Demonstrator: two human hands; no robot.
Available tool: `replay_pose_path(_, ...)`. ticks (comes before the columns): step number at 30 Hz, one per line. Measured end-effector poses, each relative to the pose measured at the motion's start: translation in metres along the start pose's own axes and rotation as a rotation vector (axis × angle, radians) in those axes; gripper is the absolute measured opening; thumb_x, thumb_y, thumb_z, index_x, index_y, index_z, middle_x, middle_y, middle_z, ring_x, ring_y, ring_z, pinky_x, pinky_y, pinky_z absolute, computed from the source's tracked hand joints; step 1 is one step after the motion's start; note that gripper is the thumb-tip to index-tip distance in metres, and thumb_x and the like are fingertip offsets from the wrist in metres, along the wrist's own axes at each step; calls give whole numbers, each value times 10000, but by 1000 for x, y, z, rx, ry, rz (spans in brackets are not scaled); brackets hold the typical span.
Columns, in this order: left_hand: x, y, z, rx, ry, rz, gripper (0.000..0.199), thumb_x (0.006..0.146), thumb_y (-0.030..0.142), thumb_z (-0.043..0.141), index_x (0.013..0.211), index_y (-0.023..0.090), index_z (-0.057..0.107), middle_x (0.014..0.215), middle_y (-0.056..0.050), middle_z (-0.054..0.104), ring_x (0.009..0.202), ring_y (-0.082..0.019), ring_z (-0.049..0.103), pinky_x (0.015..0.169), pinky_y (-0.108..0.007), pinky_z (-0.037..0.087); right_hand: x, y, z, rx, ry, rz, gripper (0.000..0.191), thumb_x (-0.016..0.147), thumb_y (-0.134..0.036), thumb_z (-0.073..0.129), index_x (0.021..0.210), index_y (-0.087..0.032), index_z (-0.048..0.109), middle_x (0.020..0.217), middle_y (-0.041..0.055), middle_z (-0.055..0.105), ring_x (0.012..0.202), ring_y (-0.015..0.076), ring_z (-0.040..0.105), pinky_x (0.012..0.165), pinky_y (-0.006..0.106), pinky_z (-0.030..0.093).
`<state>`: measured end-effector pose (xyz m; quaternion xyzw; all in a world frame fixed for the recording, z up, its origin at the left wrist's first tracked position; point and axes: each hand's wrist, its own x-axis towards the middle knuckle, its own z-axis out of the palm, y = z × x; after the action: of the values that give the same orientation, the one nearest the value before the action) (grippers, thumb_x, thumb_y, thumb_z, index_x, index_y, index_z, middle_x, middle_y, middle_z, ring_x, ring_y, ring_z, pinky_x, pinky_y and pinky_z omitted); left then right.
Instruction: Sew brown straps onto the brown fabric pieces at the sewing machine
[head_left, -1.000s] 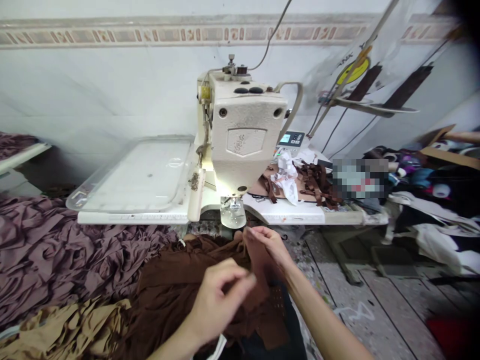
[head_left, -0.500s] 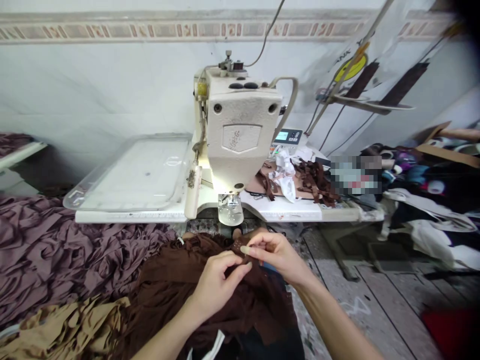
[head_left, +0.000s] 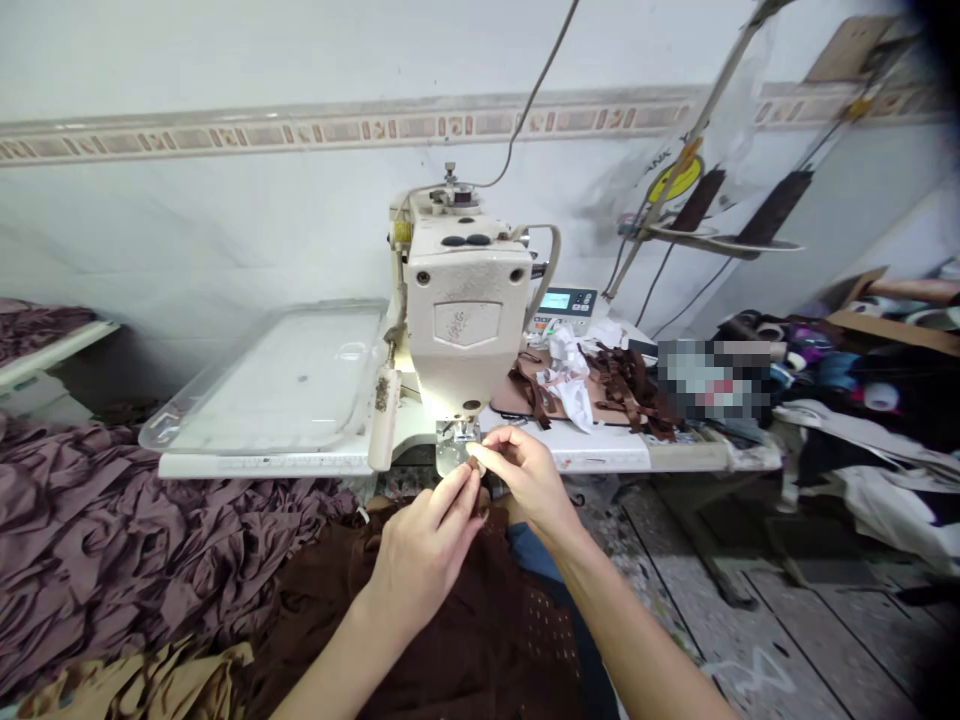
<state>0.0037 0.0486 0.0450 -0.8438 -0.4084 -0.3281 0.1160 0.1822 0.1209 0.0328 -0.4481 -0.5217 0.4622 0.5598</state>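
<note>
My left hand [head_left: 427, 540] is closed, its fingertips pinched on a small bit of brown fabric [head_left: 420, 650], most of which lies spread over my lap. My right hand [head_left: 529, 485] pinches the same bit from the other side, thumb and forefinger meeting my left fingertips. The pinched part is mostly hidden by the fingers. Both hands are just in front of the shiny needle plate [head_left: 450, 457] of a white sewing machine [head_left: 466, 325]. Rows of small metallic eyelets or hooks show on the fabric near my right forearm.
A clear plastic lid [head_left: 262, 385] lies left on the white machine table [head_left: 255, 465]. Brown and white scraps [head_left: 570, 375] sit right, beside a control panel [head_left: 566, 302]. Mauve fabric [head_left: 135, 560] and tan fabric [head_left: 150, 685] are heaped at left. Thread cones [head_left: 776, 207] stand at upper right.
Both hands have moved up and forward from over my lap to the needle plate, bringing the pinched fabric along. The camera view has tilted up slightly.
</note>
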Motion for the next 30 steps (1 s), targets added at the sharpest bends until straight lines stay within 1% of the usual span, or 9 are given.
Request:
replay_pose_path(5, 2, 19, 14, 133, 25, -106, 441, 1085, 193, 551, 1517, 108, 559, 1458, -171, 706, 1136, -270, 781, 913, -362, 681, -8, 22, 8, 218, 162, 183, 380, 838, -566, 852, 890, -229, 683, 854, 1, 687, 817, 210, 631, 756, 301, 504)
replay_pose_path(10, 8, 33, 24, 229, 17, -179, 450, 1064, 181, 574, 1504, 88, 570, 1484, -182, 688, 1087, -279, 800, 861, -366, 689, -38, 39, 4, 200, 75, 248, 459, 911, -686, 735, 924, -227, 741, 917, 38, 711, 882, 239, 635, 851, 340, 520)
replay_pose_path(12, 7, 33, 25, 218, 13, -188, 453, 1065, 167, 559, 1509, 76, 564, 1504, -186, 673, 1075, -277, 804, 844, -363, 689, -53, 48, -4, 110, -28, 235, 580, 901, -776, 680, 807, -206, 724, 823, 36, 673, 799, 222, 588, 773, 326, 500)
replay_pose_path(15, 2, 23, 19, 119, -9, -169, 478, 1085, 190, 536, 1557, 117, 531, 1559, -165, 631, 1130, -270, 790, 909, -361, 676, -69, 62, -25, -16, -193, 213, 720, 883, -855, 619, 591, -199, 567, 621, -9, 483, 625, 157, 405, 581, 292, 356)
replay_pose_path(19, -10, -1, 10, -73, -28, -99, 498, 1105, 231, 534, 1602, 226, 495, 1584, -95, 621, 1267, -239, 738, 1039, -335, 628, -76, 78, -67, -126, -273, 266, 692, 884, -773, 698, 569, -194, 487, 600, -48, 350, 605, 116, 294, 552, 269, 242)
replay_pose_path(23, -13, -17, 10, -169, -4, -32, 510, 1109, 212, 521, 1616, 250, 483, 1573, -74, 635, 1365, -211, 682, 1132, -297, 563, -73, 85, -110, -186, -409, 362, 631, 812, -720, 808, 607, -173, 568, 586, -72, 382, 589, 96, 313, 550, 239, 235)
replay_pose_path(26, -11, -18, 15, -132, 74, -3, 512, 1102, 235, 546, 1612, 245, 505, 1538, -73, 666, 1304, -216, 723, 1116, -288, 571, -61, 76, -136, -229, -545, 391, 569, 725, -691, 883, 683, -157, 691, 577, -67, 515, 558, 99, 435, 557, 221, 334)
replay_pose_path(28, -10, -16, 17, -105, 125, 0, 499, 1098, 255, 557, 1596, 247, 536, 1504, -73, 692, 1249, -226, 750, 1109, -305, 578, -45, 62, -155, -288, -485, 348, 561, 707, -696, 884, 765, -149, 774, 620, -21, 650, 577, 141, 568, 589, 251, 434)
replay_pose_path(30, -11, -14, 17, -84, 176, 4, 485, 1082, 241, 588, 1567, 258, 578, 1449, -66, 730, 1199, -235, 762, 1124, -336, 564, -24, 45, -175, -366, -312, 262, 570, 743, -707, 843, 825, -144, 811, 676, 26, 729, 622, 182, 648, 622, 284, 487)
